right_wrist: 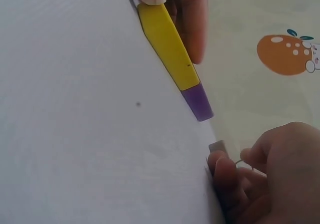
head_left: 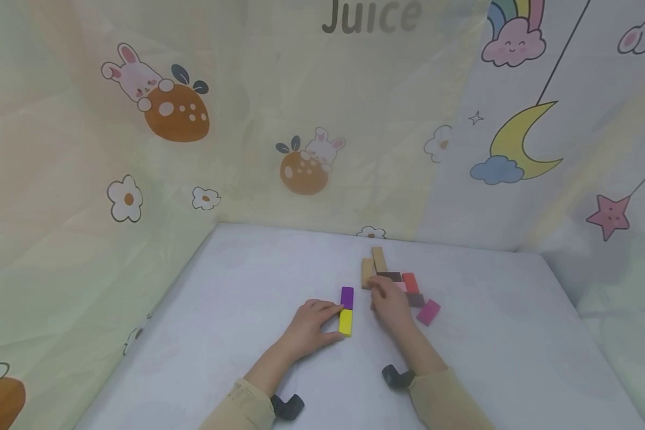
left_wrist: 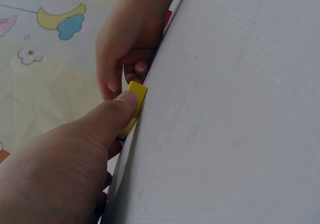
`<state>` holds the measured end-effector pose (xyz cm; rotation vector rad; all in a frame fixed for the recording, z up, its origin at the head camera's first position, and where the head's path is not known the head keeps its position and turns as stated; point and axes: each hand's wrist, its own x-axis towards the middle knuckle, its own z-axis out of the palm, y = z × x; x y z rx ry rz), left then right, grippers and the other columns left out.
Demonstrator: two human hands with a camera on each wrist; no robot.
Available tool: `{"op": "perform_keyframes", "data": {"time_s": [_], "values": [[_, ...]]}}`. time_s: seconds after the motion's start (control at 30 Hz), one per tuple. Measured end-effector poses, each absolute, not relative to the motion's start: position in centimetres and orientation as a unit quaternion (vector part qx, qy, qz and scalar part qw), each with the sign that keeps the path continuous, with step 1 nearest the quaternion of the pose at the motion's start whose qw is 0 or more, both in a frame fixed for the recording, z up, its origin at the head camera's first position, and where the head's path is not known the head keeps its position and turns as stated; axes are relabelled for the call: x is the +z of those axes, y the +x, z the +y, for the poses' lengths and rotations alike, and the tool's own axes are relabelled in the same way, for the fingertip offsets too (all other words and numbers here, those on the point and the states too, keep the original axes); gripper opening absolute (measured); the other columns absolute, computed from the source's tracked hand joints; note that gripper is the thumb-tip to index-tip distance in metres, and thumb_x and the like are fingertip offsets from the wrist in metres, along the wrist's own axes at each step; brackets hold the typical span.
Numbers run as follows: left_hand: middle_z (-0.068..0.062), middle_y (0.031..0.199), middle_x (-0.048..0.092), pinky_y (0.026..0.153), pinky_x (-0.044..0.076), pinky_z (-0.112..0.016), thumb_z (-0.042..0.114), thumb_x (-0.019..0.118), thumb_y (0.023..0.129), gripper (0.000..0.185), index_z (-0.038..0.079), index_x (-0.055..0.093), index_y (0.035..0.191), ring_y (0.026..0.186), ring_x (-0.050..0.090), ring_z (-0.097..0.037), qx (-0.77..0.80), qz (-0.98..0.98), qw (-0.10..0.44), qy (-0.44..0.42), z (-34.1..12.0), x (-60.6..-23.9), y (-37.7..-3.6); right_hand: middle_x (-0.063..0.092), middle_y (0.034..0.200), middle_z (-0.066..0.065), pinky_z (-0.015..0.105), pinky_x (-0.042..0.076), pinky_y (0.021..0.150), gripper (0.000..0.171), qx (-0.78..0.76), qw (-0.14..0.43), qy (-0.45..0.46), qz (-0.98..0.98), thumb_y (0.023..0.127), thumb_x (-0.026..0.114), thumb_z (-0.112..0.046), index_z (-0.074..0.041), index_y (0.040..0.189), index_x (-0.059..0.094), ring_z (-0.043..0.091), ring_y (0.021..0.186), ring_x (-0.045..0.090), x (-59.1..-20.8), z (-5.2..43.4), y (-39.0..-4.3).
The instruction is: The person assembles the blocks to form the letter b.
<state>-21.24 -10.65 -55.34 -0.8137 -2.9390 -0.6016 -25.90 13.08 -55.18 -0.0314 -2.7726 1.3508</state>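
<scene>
A: Head view: left hand [head_left: 313,327]?

B: Thumb at the near end of the yellow block [head_left: 346,323], index finger by the seam with the purple block [head_left: 347,298]; yellow block pinched lengthwise, lying on the white table [head_left: 489,364].

A: Right hand [head_left: 392,303]?

B: Fingers bent, tips at the wooden block [head_left: 366,272]; grip or mere touch, cannot tell. Near the hand: second wooden block [head_left: 378,258], dark block [head_left: 416,300], red block [head_left: 411,282], magenta block [head_left: 429,312].

A: Left wrist view?

B: Left thumb pressed on the yellow block; right fingers bent beyond, contact hidden.

A: Right wrist view?

B: Yellow and purple end to end, left thumb at the yellow end; right fingertips beside a greyish block end [right_wrist: 218,146], hold unclear.
</scene>
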Motion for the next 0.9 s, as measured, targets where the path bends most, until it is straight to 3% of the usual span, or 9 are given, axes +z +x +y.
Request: {"op": "perform_keyframes", "data": {"time_s": [0.07, 0.17, 0.23, 0.3, 0.4, 0.47, 0.53, 0.7, 0.9], "values": [[0.007, 0.138, 0.058, 0.112, 0.04, -0.044, 0.055, 0.07, 0.086, 0.066, 0.031, 0.05, 0.145, 0.13, 0.048, -0.021, -0.192, -0.945, 0.019, -0.264, -10.7, -55.4, -21.2, 0.067, 0.1, 0.002, 0.032, 0.055, 0.065, 0.04, 0.463, 0.014, -0.027, -0.886, 0.099, 0.053, -0.021, -0.025, 0.138, 0.054, 0.018, 0.067, 0.063, -55.2, 13.1, -26.0], [0.007, 0.138, 0.058, 0.112, 0.04, -0.044, 0.056, 0.069, 0.086, 0.066, 0.032, 0.049, 0.145, 0.13, 0.048, -0.02, -0.189, -0.946, 0.018, -0.263, -10.7, -55.5, -21.3, 0.066, 0.08, 0.006, 0.031, 0.054, 0.055, 0.044, 0.489, -0.003, -0.052, -0.871, 0.099, 0.053, -0.022, -0.028, 0.143, 0.05, 0.019, 0.059, 0.062, -55.2, 13.2, -26.2], [0.008, 0.139, 0.058, 0.113, 0.039, -0.044, 0.056, 0.068, 0.087, 0.066, 0.033, 0.049, 0.145, 0.131, 0.048, -0.02, -0.19, -0.946, 0.015, -0.261, -10.7, -55.5, -21.3, 0.066, 0.079, 0.007, 0.032, 0.054, 0.055, 0.045, 0.492, -0.009, -0.058, -0.869, 0.099, 0.054, -0.022, -0.029, 0.143, 0.049, 0.021, 0.059, 0.062, -55.1, 13.2, -26.3], [0.008, 0.139, 0.057, 0.113, 0.039, -0.043, 0.056, 0.068, 0.087, 0.066, 0.034, 0.048, 0.146, 0.131, 0.047, -0.019, -0.193, -0.946, 0.012, -0.259, -10.7, -55.5, -21.3, 0.067, 0.088, 0.007, 0.034, 0.056, 0.06, 0.046, 0.483, -0.007, -0.052, -0.874, 0.099, 0.054, -0.022, -0.028, 0.144, 0.049, 0.023, 0.065, 0.064, -55.1, 13.2, -26.3], [0.008, 0.139, 0.057, 0.113, 0.039, -0.043, 0.055, 0.068, 0.087, 0.066, 0.033, 0.049, 0.145, 0.131, 0.047, -0.019, -0.193, -0.947, 0.01, -0.257, -10.7, -55.5, -21.4, 0.067, 0.121, 0.004, 0.044, 0.058, 0.086, 0.045, 0.443, 0.003, -0.027, -0.896, 0.098, 0.054, -0.024, -0.025, 0.143, 0.052, 0.026, 0.102, 0.068, -55.0, 13.2, -26.4], [0.008, 0.139, 0.057, 0.113, 0.039, -0.043, 0.055, 0.068, 0.087, 0.065, 0.033, 0.049, 0.145, 0.131, 0.047, -0.019, -0.191, -0.947, 0.01, -0.257, -10.7, -55.5, -21.4, 0.057, 0.142, 0.0, 0.049, 0.049, 0.104, 0.044, 0.412, 0.008, -0.007, -0.911, 0.098, 0.053, -0.025, -0.024, 0.142, 0.055, 0.028, 0.127, 0.057, -54.9, 13.1, -26.4], [0.008, 0.139, 0.058, 0.113, 0.039, -0.043, 0.055, 0.068, 0.087, 0.065, 0.032, 0.049, 0.145, 0.131, 0.048, -0.019, -0.188, -0.947, 0.012, -0.259, -10.7, -55.5, -21.4, 0.046, 0.153, -0.003, 0.053, 0.038, 0.113, 0.042, 0.388, 0.01, 0.009, -0.921, 0.098, 0.052, -0.026, -0.023, 0.14, 0.057, 0.029, 0.143, 0.04, -54.6, 13.0, -26.3], [0.007, 0.138, 0.058, 0.111, 0.04, -0.044, 0.055, 0.069, 0.087, 0.065, 0.031, 0.05, 0.145, 0.13, 0.048, -0.02, -0.188, -0.947, 0.017, -0.261, -10.8, -55.3, -21.3, 0.045, 0.154, 0.003, 0.057, 0.036, 0.114, 0.042, 0.358, 0.0, 0.04, -0.933, 0.098, 0.051, -0.025, -0.018, 0.139, 0.058, 0.033, 0.144, 0.038, -53.6, 12.5, -26.2], [0.008, 0.139, 0.057, 0.112, 0.039, -0.044, 0.055, 0.068, 0.087, 0.065, 0.034, 0.049, 0.145, 0.131, 0.047, -0.02, -0.194, -0.947, 0.005, -0.256, -10.7, -55.3, -21.3, 0.047, 0.149, 0.004, 0.056, 0.04, 0.111, 0.046, 0.326, -0.038, 0.021, -0.944, 0.099, 0.057, -0.035, -0.026, 0.143, 0.05, 0.031, 0.142, 0.04, -51.5, 13.1, -27.3]]}}
